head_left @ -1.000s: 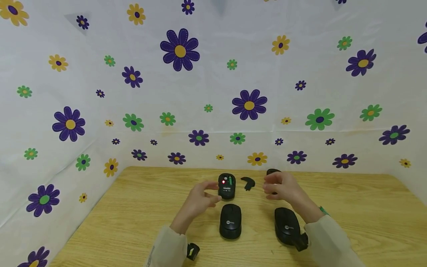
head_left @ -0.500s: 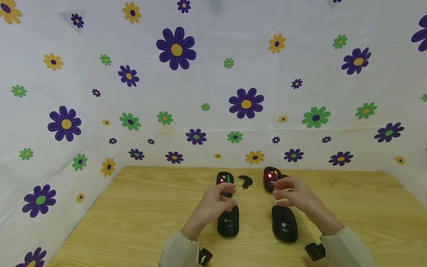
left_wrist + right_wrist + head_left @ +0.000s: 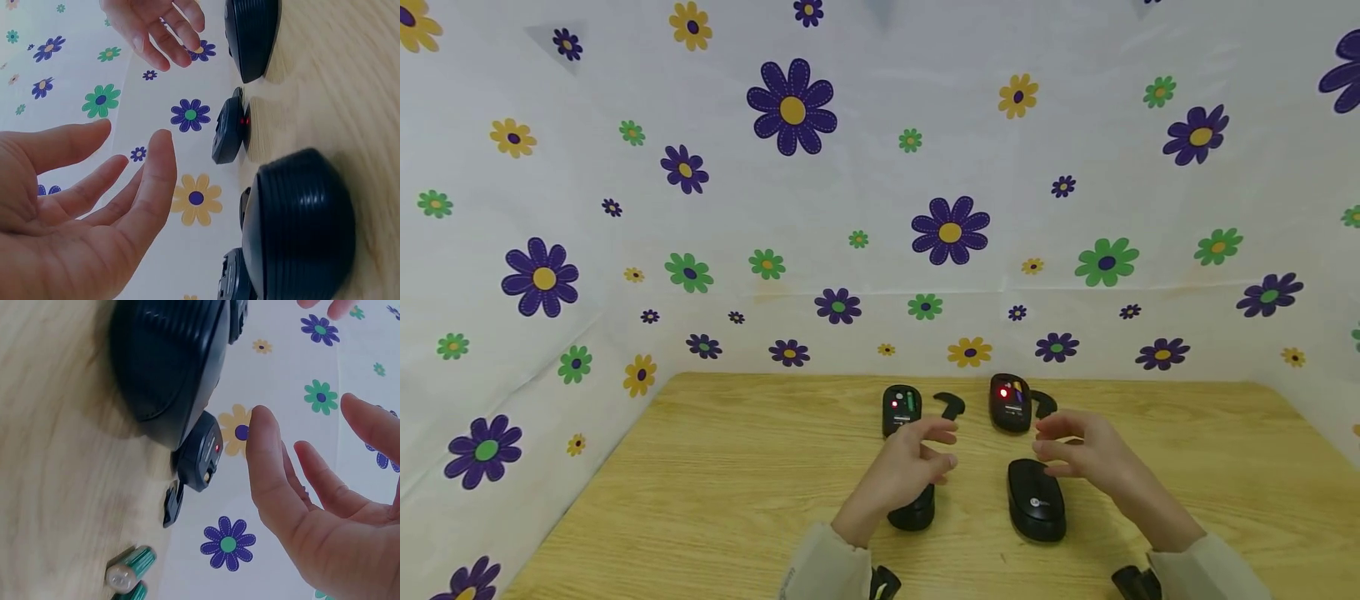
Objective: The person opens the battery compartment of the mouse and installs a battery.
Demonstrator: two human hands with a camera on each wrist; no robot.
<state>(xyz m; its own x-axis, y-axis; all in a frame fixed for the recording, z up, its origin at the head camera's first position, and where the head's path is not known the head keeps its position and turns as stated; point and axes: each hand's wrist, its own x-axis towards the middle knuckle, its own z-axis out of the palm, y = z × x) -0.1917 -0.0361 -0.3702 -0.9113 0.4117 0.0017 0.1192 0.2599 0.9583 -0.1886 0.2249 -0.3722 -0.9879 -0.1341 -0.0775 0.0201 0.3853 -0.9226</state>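
Observation:
My left hand point(image 3: 904, 468) hovers with fingers apart over the upright black computer mouse point(image 3: 913, 510) at front left, partly hiding it. Nothing is in its grasp. My right hand point(image 3: 1093, 454), likewise holding nothing, is raised beside another upright black mouse point(image 3: 1036, 504). Behind them lie two overturned mice, the left one point(image 3: 901, 408) and the right one point(image 3: 1009, 404), with battery bays uncovered and red lights glowing. A green battery sits in the left bay. Beside each is a loose black battery cover, one at left point(image 3: 951, 405) and one at right point(image 3: 1044, 403).
In the right wrist view, a pair of green batteries point(image 3: 130, 569) lies on the wooden table point(image 3: 737, 483). A flowered white cloth point(image 3: 865, 192) stands behind and at the sides. Black wrist camera mounts point(image 3: 886, 582) hang below both sleeves.
My right hand has drawn back and right from the right overturned mouse, leaving it in full view. My left hand has moved right, over the front left mouse.

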